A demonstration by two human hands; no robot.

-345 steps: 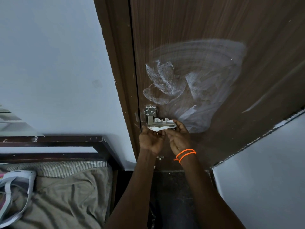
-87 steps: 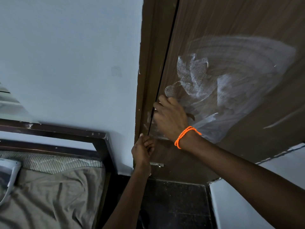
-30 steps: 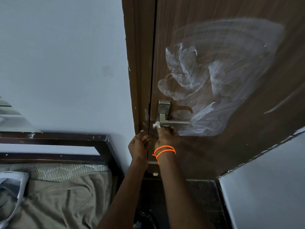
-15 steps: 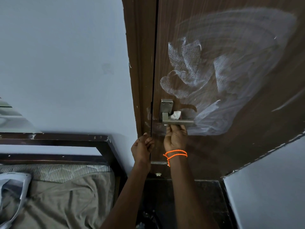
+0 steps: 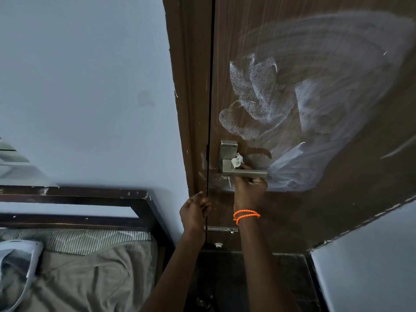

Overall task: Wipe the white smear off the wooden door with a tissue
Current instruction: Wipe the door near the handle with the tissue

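A wide white smear [image 5: 315, 97] covers the brown wooden door [image 5: 337, 210] above and to the right of a metal lever handle [image 5: 243, 173]. My right hand [image 5: 248, 190], with an orange bracelet at the wrist, reaches up behind the lever and pinches a small crumpled white tissue [image 5: 237, 161] against the door just above the lever. My left hand [image 5: 194, 212] is curled shut at the edge of the door below the handle, by the dark gap at the door frame [image 5: 191, 109].
A pale wall [image 5: 90, 86] fills the left. Below it are a dark wooden bed frame [image 5: 112, 199] with a beige sheet [image 5: 90, 278] and a white object [image 5: 15, 266]. A small latch [image 5: 221, 229] sits low on the door. Another pale wall [image 5: 371, 266] stands at the lower right.
My right hand has kept the tissue behind the lever and shifted it slightly. At 2.9 s ago that hand was higher, rubbing the smear's lower left edge. The left hand has stayed at the door edge.
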